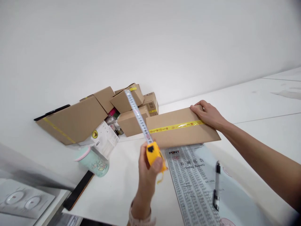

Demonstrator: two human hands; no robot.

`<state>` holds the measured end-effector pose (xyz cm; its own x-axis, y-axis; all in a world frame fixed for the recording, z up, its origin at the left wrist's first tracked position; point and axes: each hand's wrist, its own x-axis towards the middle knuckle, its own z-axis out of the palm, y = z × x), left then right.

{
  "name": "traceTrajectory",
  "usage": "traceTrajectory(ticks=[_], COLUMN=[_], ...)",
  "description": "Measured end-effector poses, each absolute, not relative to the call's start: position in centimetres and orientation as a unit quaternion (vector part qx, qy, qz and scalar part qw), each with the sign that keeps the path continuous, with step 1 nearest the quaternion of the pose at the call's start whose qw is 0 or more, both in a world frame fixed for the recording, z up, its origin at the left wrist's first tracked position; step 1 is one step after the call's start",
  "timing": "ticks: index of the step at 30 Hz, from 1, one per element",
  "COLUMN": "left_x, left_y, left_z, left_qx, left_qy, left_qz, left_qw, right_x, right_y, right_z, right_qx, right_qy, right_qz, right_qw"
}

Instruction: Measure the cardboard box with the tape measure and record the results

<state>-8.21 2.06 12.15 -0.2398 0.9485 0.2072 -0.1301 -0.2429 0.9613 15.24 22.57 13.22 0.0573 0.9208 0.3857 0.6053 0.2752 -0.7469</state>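
Observation:
My left hand [147,171] is closed around a yellow tape measure [154,154], thumb on its side. A length of silver blade [137,114] sticks out from the case, pointing up and away to the left. With fingers over its top right edge, my right hand [207,113] grips a flat-looking brown cardboard box [181,133] that has a strip of yellow printed tape along it. The box stands tilted on the table behind a printed testing report [188,182]. On the report lies a black and clear pen [216,185].
Several cardboard boxes [133,121] are stacked against the wall. Left of them leans a larger box [77,119], near a white package [104,139]. A mint cup with a pink rim [92,161] and a dark flat object [78,190] lie at the table's left edge.

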Motion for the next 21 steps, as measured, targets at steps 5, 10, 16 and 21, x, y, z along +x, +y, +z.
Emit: traceTrajectory(ticks=[5,10,16,21], left_x=[-4.4,-3.1,-3.5,-3.4], left_y=[-0.1,0.4,0.6,0.4], left_z=[9.0,7.6,7.0,6.6], left_qx=[0.405,0.389,0.382,0.379], left_qy=[0.382,0.363,0.367,0.367], left_qz=[0.537,0.513,0.503,0.504], left_qw=[0.634,0.674,0.682,0.684], right_x=[15.1,14.7,14.4,14.4], right_y=[23.1,23.3,23.5,23.8], right_z=[13.2,13.7,13.8,14.2], right_qx=[-0.503,-0.470,-0.443,-0.419], right_qy=[-0.699,-0.755,-0.817,-0.850], right_qz=[0.177,0.092,-0.050,-0.140], right_qw=[0.477,0.448,0.365,0.286])
